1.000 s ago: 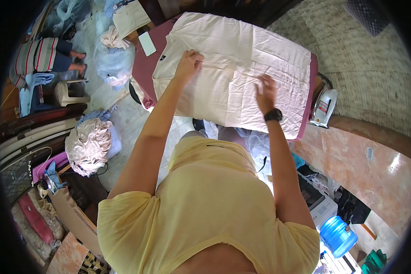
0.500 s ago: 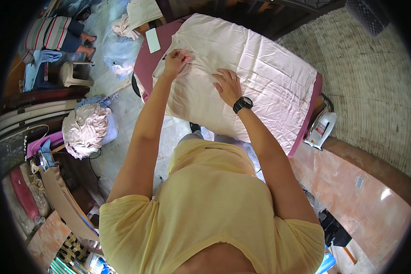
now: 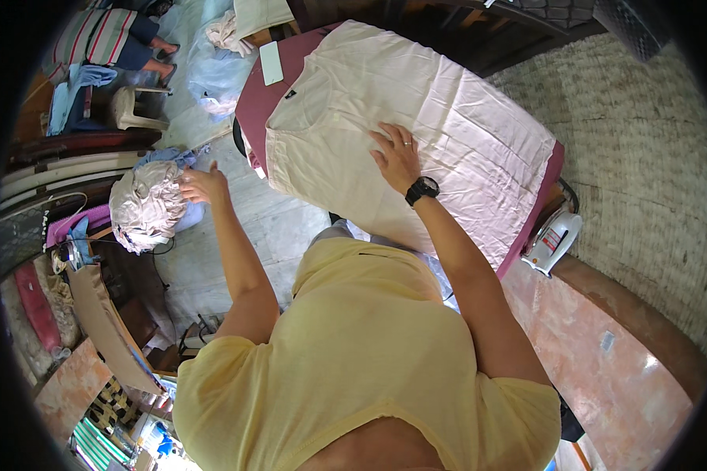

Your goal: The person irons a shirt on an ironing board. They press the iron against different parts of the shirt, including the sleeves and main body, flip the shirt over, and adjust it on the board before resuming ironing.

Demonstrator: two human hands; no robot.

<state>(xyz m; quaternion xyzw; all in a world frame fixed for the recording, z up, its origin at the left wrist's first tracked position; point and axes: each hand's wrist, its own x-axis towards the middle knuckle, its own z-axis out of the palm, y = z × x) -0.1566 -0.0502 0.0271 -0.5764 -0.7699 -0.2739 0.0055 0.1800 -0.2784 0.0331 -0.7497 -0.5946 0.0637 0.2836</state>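
A cream-coloured garment (image 3: 432, 118) with a wide neckline lies spread over a maroon-covered ironing board (image 3: 253, 98). On its middle rests my right hand (image 3: 397, 158), fingers spread, a black watch (image 3: 422, 189) on that wrist. My left hand (image 3: 204, 185) is off the board, out to the left beside a heap of crumpled pale cloth (image 3: 145, 206). Its fingers reach toward the heap and look apart; whether they touch the cloth I cannot tell. A dark label shows inside the garment's neckline.
A white iron (image 3: 554, 239) stands at the board's right end. Near the far left corner of the board lies a pale phone (image 3: 271, 63). A plastic stool (image 3: 137, 108) and a person in a striped top (image 3: 94, 38) are at the upper left. Woven matting (image 3: 636, 149) spreads at the right.
My left hand has left the garment's neckline and swung down and left to the cloth heap. The right hand stays on the garment. The neckline now lies flatter and in full view.
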